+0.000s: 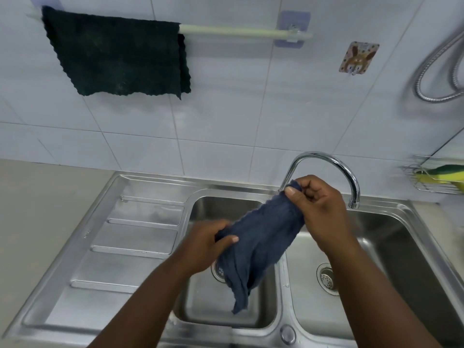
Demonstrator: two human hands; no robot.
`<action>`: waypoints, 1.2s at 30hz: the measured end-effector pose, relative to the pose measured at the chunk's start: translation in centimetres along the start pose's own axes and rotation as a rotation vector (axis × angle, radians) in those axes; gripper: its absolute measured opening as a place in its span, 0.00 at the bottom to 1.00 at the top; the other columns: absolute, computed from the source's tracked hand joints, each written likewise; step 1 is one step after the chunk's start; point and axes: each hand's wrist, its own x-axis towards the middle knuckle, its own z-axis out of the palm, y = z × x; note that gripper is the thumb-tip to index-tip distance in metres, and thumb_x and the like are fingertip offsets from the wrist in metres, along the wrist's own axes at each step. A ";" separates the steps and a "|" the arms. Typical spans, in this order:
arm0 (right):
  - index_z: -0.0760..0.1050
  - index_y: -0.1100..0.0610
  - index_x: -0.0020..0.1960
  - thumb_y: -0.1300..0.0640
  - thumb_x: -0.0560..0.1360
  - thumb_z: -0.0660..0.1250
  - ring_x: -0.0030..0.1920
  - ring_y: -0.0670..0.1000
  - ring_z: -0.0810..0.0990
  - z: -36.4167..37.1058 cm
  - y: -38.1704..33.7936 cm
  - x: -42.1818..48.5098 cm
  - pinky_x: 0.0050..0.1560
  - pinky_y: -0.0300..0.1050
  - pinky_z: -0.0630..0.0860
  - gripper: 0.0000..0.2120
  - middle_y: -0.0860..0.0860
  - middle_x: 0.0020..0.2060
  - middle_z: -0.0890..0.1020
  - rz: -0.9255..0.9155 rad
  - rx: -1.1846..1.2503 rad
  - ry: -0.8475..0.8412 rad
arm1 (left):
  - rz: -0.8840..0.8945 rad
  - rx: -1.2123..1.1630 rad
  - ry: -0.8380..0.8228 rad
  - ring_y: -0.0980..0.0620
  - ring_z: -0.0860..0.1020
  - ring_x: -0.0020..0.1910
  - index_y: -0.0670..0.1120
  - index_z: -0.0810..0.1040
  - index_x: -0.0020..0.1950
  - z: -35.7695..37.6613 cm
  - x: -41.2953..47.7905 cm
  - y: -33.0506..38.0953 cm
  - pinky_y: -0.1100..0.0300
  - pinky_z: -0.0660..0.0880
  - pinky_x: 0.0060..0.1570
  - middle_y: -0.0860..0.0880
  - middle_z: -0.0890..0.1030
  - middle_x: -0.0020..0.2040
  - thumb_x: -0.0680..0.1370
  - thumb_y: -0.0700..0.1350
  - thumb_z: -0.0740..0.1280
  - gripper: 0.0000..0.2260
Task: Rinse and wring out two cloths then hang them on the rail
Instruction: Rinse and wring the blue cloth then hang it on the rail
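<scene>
I hold a dark blue cloth stretched over the left basin of the steel sink. My right hand pinches its upper corner near the tap. My left hand grips its lower left edge, and the rest of the cloth droops into the basin. A dark green cloth hangs folded over the left part of the pale rail on the tiled wall. No water runs from the tap.
The sink has a ribbed draining board on the left and a second basin on the right. A wire rack with a yellow-green sponge is fixed at the right. A metal hose and a rabbit hook hang on the wall.
</scene>
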 end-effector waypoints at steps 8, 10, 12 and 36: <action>0.79 0.53 0.42 0.57 0.75 0.69 0.37 0.46 0.80 -1.9 1.6 0.1 0.36 0.29 0.72 0.03 0.50 0.35 0.84 0.019 -0.275 0.019 | -0.069 0.115 0.044 0.57 0.78 0.41 0.55 0.75 0.45 -4.4 -0.6 -3.5 0.63 0.75 0.43 0.54 0.79 0.41 0.74 0.67 0.54 0.18; 0.79 0.51 0.38 0.56 0.75 0.69 0.35 0.48 0.79 -1.7 2.4 0.5 0.36 0.34 0.71 0.07 0.48 0.33 0.83 0.034 -0.370 -0.016 | -0.103 0.131 0.083 0.56 0.78 0.42 0.55 0.71 0.46 -5.0 -0.1 -3.3 0.59 0.77 0.44 0.52 0.79 0.42 0.78 0.59 0.56 0.11; 0.77 0.48 0.34 0.56 0.75 0.69 0.33 0.47 0.76 -1.7 3.0 1.4 0.35 0.35 0.69 0.11 0.44 0.30 0.80 0.055 -0.464 -0.062 | -0.091 0.182 0.108 0.53 0.79 0.39 0.51 0.71 0.48 -6.0 0.6 -2.9 0.50 0.79 0.42 0.49 0.80 0.40 0.81 0.54 0.55 0.09; 0.74 0.66 0.44 0.64 0.78 0.65 0.44 0.58 0.86 -2.7 1.7 4.0 0.48 0.48 0.83 0.06 0.64 0.41 0.84 0.214 -0.083 -0.138 | -0.378 -0.162 0.219 0.47 0.84 0.32 0.44 0.77 0.47 -11.2 1.5 0.3 0.58 0.79 0.30 0.41 0.84 0.41 0.80 0.39 0.63 0.05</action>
